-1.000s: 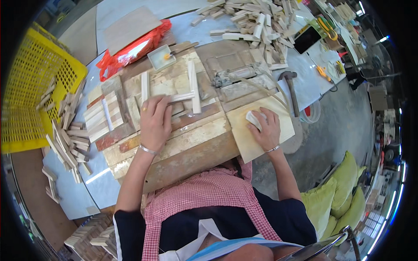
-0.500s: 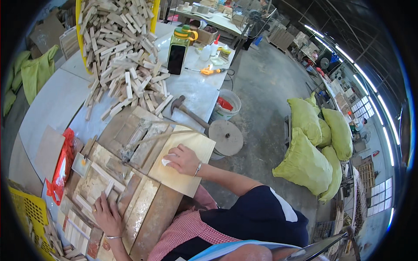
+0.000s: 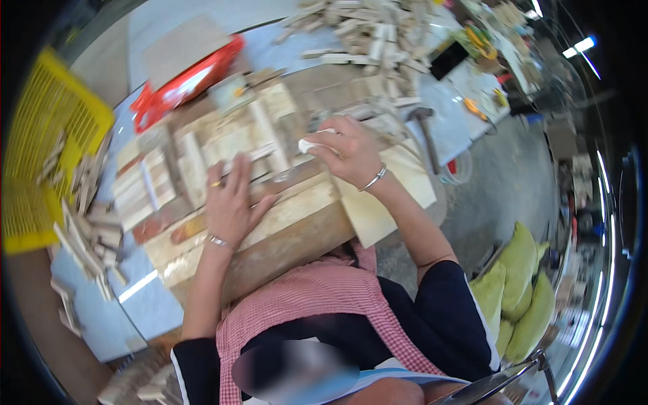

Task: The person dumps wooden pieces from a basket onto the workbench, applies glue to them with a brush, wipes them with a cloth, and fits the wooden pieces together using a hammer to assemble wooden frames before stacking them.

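My right hand (image 3: 351, 154) is closed around a crumpled white wad (image 3: 308, 145), cloth or tissue, just above the inner edge of a thin pale wooden board (image 3: 398, 202). My left hand (image 3: 231, 199) lies with fingers spread on the wooden work block, its fingertips by a short wooden strip (image 3: 262, 151). That strip meets a longer pale strip (image 3: 268, 135) set crosswise in the wooden jig (image 3: 226, 143). Whether the left fingertips press on the short strip cannot be made out. In front of the jig runs a glossy, stained wooden plank (image 3: 297, 201).
Wooden sticks (image 3: 378, 34) are heaped at the back. A hammer (image 3: 425, 135) and a dark phone (image 3: 449, 61) lie right of them. A red plastic bag (image 3: 185, 84) is far left, beside a yellow crate (image 3: 57, 115) and loose sticks (image 3: 88, 250). Green sacks (image 3: 520, 283) stand on the right.
The view has swung left. My right hand has lifted off the thin board and moved left toward the jig, still holding the white wad. My left hand stays by the short strip.
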### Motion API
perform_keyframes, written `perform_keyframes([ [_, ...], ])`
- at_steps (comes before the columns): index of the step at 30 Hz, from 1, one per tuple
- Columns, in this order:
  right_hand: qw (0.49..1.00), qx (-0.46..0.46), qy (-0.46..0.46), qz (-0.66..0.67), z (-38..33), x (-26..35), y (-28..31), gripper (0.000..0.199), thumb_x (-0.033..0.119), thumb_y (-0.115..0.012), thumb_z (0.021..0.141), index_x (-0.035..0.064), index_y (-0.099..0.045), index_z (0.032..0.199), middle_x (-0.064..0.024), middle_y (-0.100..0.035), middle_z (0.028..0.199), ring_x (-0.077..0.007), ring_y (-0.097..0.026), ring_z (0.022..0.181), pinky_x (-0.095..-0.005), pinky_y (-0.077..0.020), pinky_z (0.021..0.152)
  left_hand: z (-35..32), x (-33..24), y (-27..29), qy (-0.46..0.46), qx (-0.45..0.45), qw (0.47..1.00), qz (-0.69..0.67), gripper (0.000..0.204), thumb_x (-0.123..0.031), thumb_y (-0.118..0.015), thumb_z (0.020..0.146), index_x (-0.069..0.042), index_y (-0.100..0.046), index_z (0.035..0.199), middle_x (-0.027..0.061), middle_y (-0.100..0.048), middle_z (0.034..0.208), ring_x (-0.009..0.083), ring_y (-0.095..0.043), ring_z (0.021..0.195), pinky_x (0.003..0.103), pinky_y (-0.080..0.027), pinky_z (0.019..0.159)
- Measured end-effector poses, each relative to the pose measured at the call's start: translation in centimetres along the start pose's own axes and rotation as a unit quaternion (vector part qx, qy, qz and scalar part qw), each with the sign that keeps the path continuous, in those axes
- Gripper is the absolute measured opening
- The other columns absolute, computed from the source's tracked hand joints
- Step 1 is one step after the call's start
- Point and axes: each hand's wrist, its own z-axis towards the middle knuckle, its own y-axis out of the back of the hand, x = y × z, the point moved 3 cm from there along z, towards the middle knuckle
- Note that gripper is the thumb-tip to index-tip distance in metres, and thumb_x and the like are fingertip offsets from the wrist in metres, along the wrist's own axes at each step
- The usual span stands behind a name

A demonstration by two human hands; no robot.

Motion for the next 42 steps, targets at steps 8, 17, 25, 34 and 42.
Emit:
perform_keyframes([
  [8, 0.996, 0.081, 0.032, -0.023, 3.6, 0.4, -7.3, 0.017, 0.018, -0.073, 0.071, 0.0156, -0.072, 0.088, -0.0035, -0.060, 0.088, -0.0224, -0.059, 0.082, -0.0340, -0.0503, 0.066, -0.5, 0.6, 0.1, 0.013, 0.000, 1.000, 0.006, 0.077, -0.049, -0.065, 0.077, 0.001, -0.045, 0.132, 0.0144, -0.046, 0.135, 0.0423, -0.043, 0.114, 0.051, -0.033, 0.103],
  [17, 0.988, 0.148, 0.034, -0.031, 3.4, 1.8, -6.8, 0.014, 0.019, -0.072, 0.069, 0.0150, -0.070, 0.082, -0.0038, -0.057, 0.085, -0.0227, -0.057, 0.083, -0.0343, -0.0497, 0.065, -1.3, 0.0, -0.8, 0.049, 0.006, 0.998, -0.033, 0.078, -0.047, -0.060, 0.082, 0.008, -0.040, 0.134, 0.0221, -0.040, 0.139, 0.0362, -0.035, 0.131, 0.048, -0.024, 0.112],
  [25, 0.986, 0.115, 0.102, 0.070, 8.3, 8.1, -10.5, 0.011, 0.017, -0.072, 0.069, 0.0151, -0.069, 0.080, -0.0028, -0.058, 0.084, -0.0231, -0.059, 0.079, -0.0338, -0.0494, 0.062, -2.6, -0.4, -2.0, 0.061, 0.014, 0.998, -0.001, 0.067, -0.045, -0.059, 0.084, 0.006, -0.048, 0.126, 0.0244, -0.047, 0.130, 0.0376, -0.040, 0.127, 0.047, -0.029, 0.109],
  [34, 0.997, 0.061, 0.032, 0.035, 7.3, 7.7, -18.9, 0.021, 0.027, -0.063, 0.073, 0.0104, -0.063, 0.086, -0.0146, -0.057, 0.088, -0.0317, -0.058, 0.086, -0.0417, -0.0491, 0.070, -2.1, -0.5, -3.6, 0.089, 0.042, 0.990, -0.097, 0.040, -0.039, -0.068, 0.078, -0.006, -0.063, 0.099, 0.0143, -0.063, 0.093, 0.0317, -0.061, 0.086, 0.045, -0.048, 0.070],
  [42, 0.986, -0.098, -0.118, -0.073, -4.4, -0.9, -1.0, 0.019, 0.023, -0.067, 0.076, 0.0134, -0.067, 0.092, -0.0063, -0.057, 0.090, -0.0255, -0.055, 0.089, -0.0356, -0.0469, 0.075, -0.8, -1.0, -0.8, 0.017, 0.000, 1.000, -0.002, 0.077, -0.038, -0.063, 0.081, 0.010, -0.035, 0.135, 0.0248, -0.036, 0.141, 0.0427, -0.030, 0.132, 0.048, -0.024, 0.111],
])
